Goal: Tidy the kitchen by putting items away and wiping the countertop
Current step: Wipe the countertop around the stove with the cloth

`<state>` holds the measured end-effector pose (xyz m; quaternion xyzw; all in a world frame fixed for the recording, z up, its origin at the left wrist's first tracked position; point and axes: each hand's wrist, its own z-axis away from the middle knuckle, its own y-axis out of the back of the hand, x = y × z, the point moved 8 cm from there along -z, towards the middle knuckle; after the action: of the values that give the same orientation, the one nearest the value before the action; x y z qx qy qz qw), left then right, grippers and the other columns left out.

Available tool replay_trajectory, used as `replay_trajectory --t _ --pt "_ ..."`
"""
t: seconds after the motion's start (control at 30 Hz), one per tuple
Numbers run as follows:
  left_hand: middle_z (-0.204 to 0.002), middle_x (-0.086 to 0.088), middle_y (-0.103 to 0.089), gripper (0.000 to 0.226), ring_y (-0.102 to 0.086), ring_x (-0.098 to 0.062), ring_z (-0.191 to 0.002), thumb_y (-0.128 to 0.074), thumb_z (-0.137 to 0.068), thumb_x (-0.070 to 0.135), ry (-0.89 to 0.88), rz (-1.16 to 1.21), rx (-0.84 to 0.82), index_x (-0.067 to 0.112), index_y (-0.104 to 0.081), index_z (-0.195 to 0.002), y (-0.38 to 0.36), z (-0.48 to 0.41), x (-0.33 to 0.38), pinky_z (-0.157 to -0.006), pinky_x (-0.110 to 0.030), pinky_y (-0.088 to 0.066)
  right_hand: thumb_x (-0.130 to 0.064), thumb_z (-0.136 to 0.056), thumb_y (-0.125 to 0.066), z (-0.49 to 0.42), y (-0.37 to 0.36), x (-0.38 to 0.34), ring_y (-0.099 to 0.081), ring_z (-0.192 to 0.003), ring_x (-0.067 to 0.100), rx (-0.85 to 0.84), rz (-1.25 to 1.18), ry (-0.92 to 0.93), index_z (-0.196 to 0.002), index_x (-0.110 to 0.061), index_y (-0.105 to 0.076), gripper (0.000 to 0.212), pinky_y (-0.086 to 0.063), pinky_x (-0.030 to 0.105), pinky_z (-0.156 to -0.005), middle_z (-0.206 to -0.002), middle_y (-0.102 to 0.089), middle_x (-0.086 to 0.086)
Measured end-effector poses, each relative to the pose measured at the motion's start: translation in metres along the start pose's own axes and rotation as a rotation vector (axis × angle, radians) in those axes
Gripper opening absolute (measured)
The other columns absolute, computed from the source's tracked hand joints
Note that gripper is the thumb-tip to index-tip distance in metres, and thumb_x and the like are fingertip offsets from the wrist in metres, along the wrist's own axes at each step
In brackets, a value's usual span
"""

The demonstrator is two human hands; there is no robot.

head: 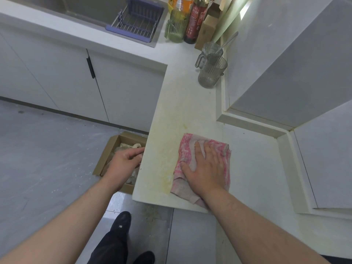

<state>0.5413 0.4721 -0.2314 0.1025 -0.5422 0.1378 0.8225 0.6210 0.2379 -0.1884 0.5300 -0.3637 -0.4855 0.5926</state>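
We press our right hand (206,168) flat on the pink cloth (185,149), which lies on the white countertop (251,168) close to its near end. Our fingers (199,149) are straight and slightly spread, pointing away from us along the counter, with the thumb held out to the left across the cloth. The cloth is a folded, roughly rectangular pad. Its long axis runs from the near edge of the counter toward the far wall, tilted a little to the right, and its near corner reaches the counter's front edge under our wrist. Just to the left of the cloth, a yellowish stain (167,149) stretches along the same direction.

Our left hand (123,162) hangs beside the counter's left edge, above an open cardboard box (106,155) on the floor. Its fingers are curled together with the tips toward the counter edge; we cannot tell whether they pinch anything.

Further along the counter, well apart from the cloth, two ribbed grey jugs (210,73) stand touching each other. A green jug (176,31) and a dark bottle (196,21) stand in the far corner beside the sink rack (137,18).
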Motion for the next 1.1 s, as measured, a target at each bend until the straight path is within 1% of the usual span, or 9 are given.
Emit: replay_trajectory --t 0.1,0.23,0.3,0.43,0.6,0.8,0.87,0.97,1.1 --pt "-0.103 0.014 -0.074 0.026 -0.070 -0.006 -0.097 -0.061 -0.094 0.011 -0.001 0.015 -0.006 0.022 -0.071 -0.116 -0.001 0.000 0.000 -0.082 -0.020 -0.057 -0.078 -0.077 -0.014 -0.011 0.001 -0.001 0.001 -0.153 0.019 0.001 -0.002 0.017 -0.158 -0.029 -0.009 0.095 0.000 0.040 -0.124 -0.167 -0.004 0.000" --pt "-0.108 0.009 -0.074 0.027 -0.070 -0.011 -0.101 -0.062 -0.094 0.016 0.015 -0.004 -0.024 0.022 -0.070 -0.119 0.001 -0.004 -0.006 -0.093 -0.038 -0.055 -0.076 -0.085 -0.024 -0.033 0.006 -0.001 -0.001 -0.153 0.019 0.011 0.020 0.036 -0.158 -0.028 -0.009 0.089 0.000 0.040 -0.124 -0.166 -0.005 0.001" --pt "-0.109 0.009 -0.074 0.027 -0.070 -0.012 -0.101 -0.062 -0.094 0.018 0.028 -0.008 -0.023 0.023 -0.070 -0.119 0.002 -0.005 -0.009 -0.095 -0.041 -0.054 -0.075 -0.087 -0.027 -0.046 0.009 -0.001 -0.001 -0.153 0.020 0.019 0.034 0.039 -0.158 -0.027 -0.010 0.087 0.001 0.039 -0.124 -0.166 -0.006 0.001" --pt "-0.108 0.011 -0.074 0.027 -0.069 -0.008 -0.100 -0.062 -0.094 0.018 0.023 -0.020 -0.005 0.022 -0.070 -0.119 0.002 -0.006 -0.008 -0.093 -0.037 -0.054 -0.077 -0.080 -0.018 -0.071 0.013 0.000 -0.003 -0.153 0.020 0.043 0.037 0.039 -0.158 -0.027 -0.013 0.092 -0.002 0.039 -0.124 -0.166 -0.009 0.002" --pt "-0.109 0.011 -0.073 0.027 -0.069 -0.009 -0.102 -0.060 -0.095 0.014 0.023 -0.004 -0.026 0.020 -0.070 -0.120 0.000 -0.006 -0.007 -0.093 -0.034 -0.055 -0.072 -0.089 -0.033 -0.101 0.021 0.001 -0.005 -0.153 0.021 0.071 0.067 0.038 -0.157 -0.026 -0.017 0.084 -0.001 0.039 -0.124 -0.166 -0.011 0.004" --pt "-0.108 0.011 -0.074 0.027 -0.069 -0.007 -0.101 -0.061 -0.094 0.013 0.040 -0.011 -0.015 0.021 -0.070 -0.119 0.002 -0.007 -0.008 -0.091 -0.031 -0.055 -0.073 -0.089 -0.031 -0.115 0.019 0.004 -0.008 -0.152 0.022 0.064 0.078 0.035 -0.157 -0.026 -0.017 0.084 -0.009 0.042 -0.123 -0.165 -0.013 0.005" --pt "-0.105 0.012 -0.074 0.027 -0.070 -0.006 -0.097 -0.061 -0.094 0.011 0.044 -0.016 0.013 0.021 -0.071 -0.117 0.003 -0.006 -0.007 -0.088 -0.028 -0.056 -0.073 -0.089 -0.030 -0.114 0.019 0.004 -0.007 -0.152 0.022 0.061 0.075 0.040 -0.157 -0.026 -0.017 0.083 -0.008 0.042 -0.124 -0.166 -0.012 0.005" --pt "-0.102 0.014 -0.075 0.027 -0.070 -0.003 -0.093 -0.061 -0.094 0.012 0.050 -0.039 0.039 0.025 -0.072 -0.116 0.005 -0.007 -0.010 -0.088 -0.028 -0.056 -0.072 -0.090 -0.028 -0.106 0.018 0.002 -0.004 -0.153 0.022 0.054 0.065 0.047 -0.158 -0.025 -0.015 0.083 -0.004 0.042 -0.124 -0.166 -0.010 0.005" --pt "-0.107 0.013 -0.074 0.027 -0.069 -0.006 -0.099 -0.060 -0.095 0.013 0.051 -0.029 0.018 0.023 -0.070 -0.119 0.005 -0.007 -0.015 -0.092 -0.034 -0.055 -0.076 -0.083 -0.017 -0.071 0.015 -0.008 -0.001 -0.153 0.020 0.039 0.042 0.081 -0.158 -0.026 -0.013 0.090 -0.001 0.043 -0.124 -0.166 -0.008 0.003"
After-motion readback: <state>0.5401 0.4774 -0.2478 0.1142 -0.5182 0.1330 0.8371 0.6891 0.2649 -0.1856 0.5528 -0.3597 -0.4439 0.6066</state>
